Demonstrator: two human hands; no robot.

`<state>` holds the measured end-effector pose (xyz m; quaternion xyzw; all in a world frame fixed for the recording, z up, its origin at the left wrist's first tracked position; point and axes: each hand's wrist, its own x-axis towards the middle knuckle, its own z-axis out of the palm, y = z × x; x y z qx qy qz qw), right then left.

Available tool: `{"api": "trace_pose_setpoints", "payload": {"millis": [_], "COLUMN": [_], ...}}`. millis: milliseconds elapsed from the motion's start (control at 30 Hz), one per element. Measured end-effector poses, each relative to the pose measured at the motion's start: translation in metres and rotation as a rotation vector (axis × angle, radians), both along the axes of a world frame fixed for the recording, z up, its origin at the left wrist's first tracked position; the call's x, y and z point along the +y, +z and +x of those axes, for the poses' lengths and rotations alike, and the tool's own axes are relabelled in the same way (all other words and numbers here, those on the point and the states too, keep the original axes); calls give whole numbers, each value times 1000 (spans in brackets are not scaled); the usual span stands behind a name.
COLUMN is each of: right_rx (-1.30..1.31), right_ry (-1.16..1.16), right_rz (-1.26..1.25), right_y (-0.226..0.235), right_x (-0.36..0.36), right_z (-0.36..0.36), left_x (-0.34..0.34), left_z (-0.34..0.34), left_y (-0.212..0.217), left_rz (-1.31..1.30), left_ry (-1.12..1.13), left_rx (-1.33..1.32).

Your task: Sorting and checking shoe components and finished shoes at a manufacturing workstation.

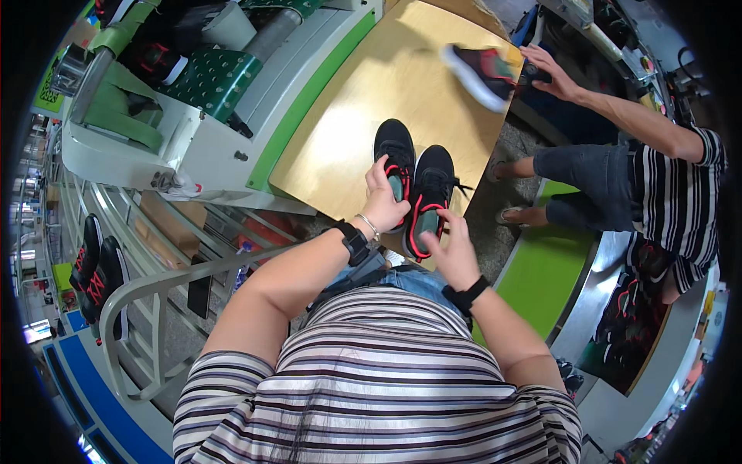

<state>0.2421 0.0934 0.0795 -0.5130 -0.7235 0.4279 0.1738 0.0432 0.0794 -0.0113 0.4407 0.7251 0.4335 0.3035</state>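
Two black sneakers with red-edged collars stand side by side on the near part of a light wooden board, toes pointing away from me. My left hand grips the left sneaker at its opening, with fingers curled over the collar. At the heel end of the right sneaker, my right hand has its thumb and fingers on the collar. A loose lace end sticks out at that sneaker's right side. Greyish-green insoles show inside both.
Across the board's far right corner, a co-worker's hand is beside another, motion-blurred sneaker. A green-edged machine with a dotted green belt borders the left. Black shoes hang on a metal rack; more shoes lie at right.
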Motion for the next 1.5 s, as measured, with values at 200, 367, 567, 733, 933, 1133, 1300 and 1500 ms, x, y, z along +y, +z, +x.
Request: {"api": "trace_pose_setpoints", "payload": {"millis": [200, 367, 567, 733, 933, 1133, 1300, 1500], "right_rx": [20, 69, 206, 274, 55, 23, -57, -320], "right_ry": [158, 347, 153, 47, 371, 165, 166, 288], "right_rz": [536, 176, -148, -163, 105, 492, 503, 612], "right_y": [-30, -59, -69, -64, -8, -5, -12, 3], "right_x": [85, 111, 107, 113, 32, 25, 31, -2], "right_z": [7, 6, 17, 17, 12, -18, -23, -8], "left_x": [-2, -6, -5, -5, -5, -4, -5, -25], "left_z": [-8, -14, -12, -12, -11, -10, -10, -23], "left_y": [8, 8, 5, 14, 10, 7, 16, 16], "left_rz": [13, 37, 67, 34, 48, 75, 9, -75], "left_ry": [-60, -82, -59, -69, -53, -51, -36, -149], "left_rx": [-4, -10, -4, -45, -15, 17, -34, -17]}}
